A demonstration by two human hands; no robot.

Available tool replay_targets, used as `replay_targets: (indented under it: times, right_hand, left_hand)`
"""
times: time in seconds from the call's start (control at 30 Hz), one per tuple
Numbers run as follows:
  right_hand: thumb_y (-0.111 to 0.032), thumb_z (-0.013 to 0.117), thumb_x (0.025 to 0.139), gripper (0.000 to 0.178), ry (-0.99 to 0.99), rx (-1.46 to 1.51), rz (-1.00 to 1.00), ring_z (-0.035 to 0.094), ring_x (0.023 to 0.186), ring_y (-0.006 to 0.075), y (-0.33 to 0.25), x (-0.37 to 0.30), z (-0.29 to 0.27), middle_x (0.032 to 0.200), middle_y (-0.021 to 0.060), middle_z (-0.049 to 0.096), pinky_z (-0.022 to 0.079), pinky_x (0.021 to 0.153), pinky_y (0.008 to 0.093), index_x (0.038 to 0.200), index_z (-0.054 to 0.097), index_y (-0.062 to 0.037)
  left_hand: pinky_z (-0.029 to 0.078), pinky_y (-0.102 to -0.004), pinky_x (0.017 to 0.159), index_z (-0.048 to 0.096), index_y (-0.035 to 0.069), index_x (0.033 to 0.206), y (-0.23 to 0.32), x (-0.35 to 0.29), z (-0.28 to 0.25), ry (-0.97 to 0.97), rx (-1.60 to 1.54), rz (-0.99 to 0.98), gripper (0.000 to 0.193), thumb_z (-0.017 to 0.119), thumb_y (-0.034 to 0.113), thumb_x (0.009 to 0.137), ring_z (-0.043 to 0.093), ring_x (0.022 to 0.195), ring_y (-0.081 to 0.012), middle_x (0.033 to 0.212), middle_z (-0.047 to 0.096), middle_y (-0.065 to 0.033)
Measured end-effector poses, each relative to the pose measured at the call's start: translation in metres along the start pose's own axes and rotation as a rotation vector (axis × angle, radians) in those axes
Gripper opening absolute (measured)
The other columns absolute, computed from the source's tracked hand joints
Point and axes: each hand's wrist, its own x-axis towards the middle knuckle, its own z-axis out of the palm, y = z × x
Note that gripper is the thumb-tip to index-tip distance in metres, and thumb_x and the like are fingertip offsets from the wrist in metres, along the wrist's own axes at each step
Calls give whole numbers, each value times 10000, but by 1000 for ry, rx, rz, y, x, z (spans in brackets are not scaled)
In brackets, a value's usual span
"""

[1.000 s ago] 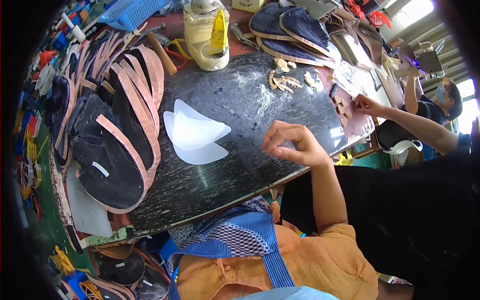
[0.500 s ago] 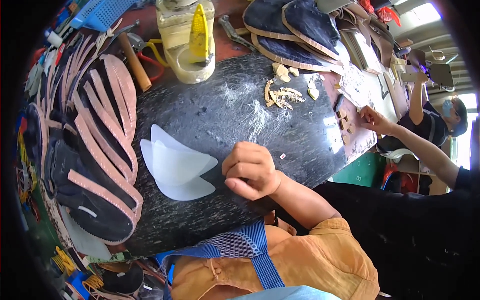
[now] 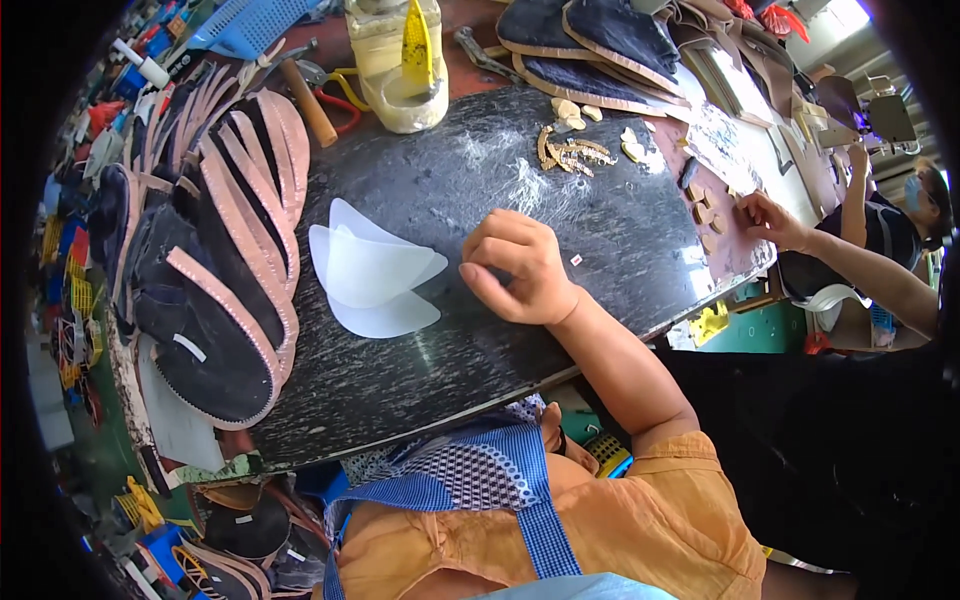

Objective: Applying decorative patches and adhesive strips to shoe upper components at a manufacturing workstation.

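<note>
Right hand [image 3: 515, 265] above the middle of the dark, streaked table [image 3: 480, 365], forearm slanting in from an orange sleeve [image 3: 690, 475]. Back of the hand up; fingers loosely half-curled, thumb stretched out to the left and apart from them; it appears to have hold of nothing, though the fingertips are partly hidden. Left hand out of view; cannot tell its state.

Nearest to the right hand: translucent white sheets [image 3: 375, 275], curved and pointed, lying flat and overlapping in a fan on the table, just left of the thumb, with a narrow gap between. Right of the hand, a tiny red-and-white tag [image 3: 576, 260].

Left side of the table: a heap of black pieces [image 3: 215, 370] edged with pinkish, notched strips, overlapping one another. Beyond the sheets, a cut-open cream jug [image 3: 400, 108] with a yellow tool [image 3: 417, 50] standing in its opening. Left of the jug, red-and-yellow-handled scissors [image 3: 347, 118], then a wooden-handled hammer [image 3: 310, 105].

Far right of the table: a stack of dark, tan-edged pieces [image 3: 625, 50]; nearer, small cream pieces [image 3: 567, 112] beside tan notched strips [image 3: 572, 152]. At the right end, a co-worker's hand [image 3: 770, 220] near small tan blocks [image 3: 704, 214].
</note>
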Motion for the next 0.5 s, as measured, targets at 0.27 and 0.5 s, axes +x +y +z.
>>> replay_targets:
  times: [0.27, 0.5]
  right_hand:
    - [15, 712, 772, 106, 69, -72, 196, 632, 729, 218, -6, 0, -6, 883, 84, 664, 509, 669, 325, 841, 642, -25]
    - [-41, 782, 764, 249, 285, -687, 620, 593, 679, 133, 18, -32, -112, 853, 53, 650, 490, 649, 274, 1008, 735, -62]
  left_hand:
    - [534, -372, 775, 687, 29, 1027, 48, -2, 12, -39, 68, 10, 192, 665, 79, 843, 674, 846, -272, 965, 697, -133]
    - [532, -372, 778, 691, 33, 1022, 110, -20, 55, -107, 127, -26, 190, 670, 92, 843, 674, 846, -279, 967, 698, -132]
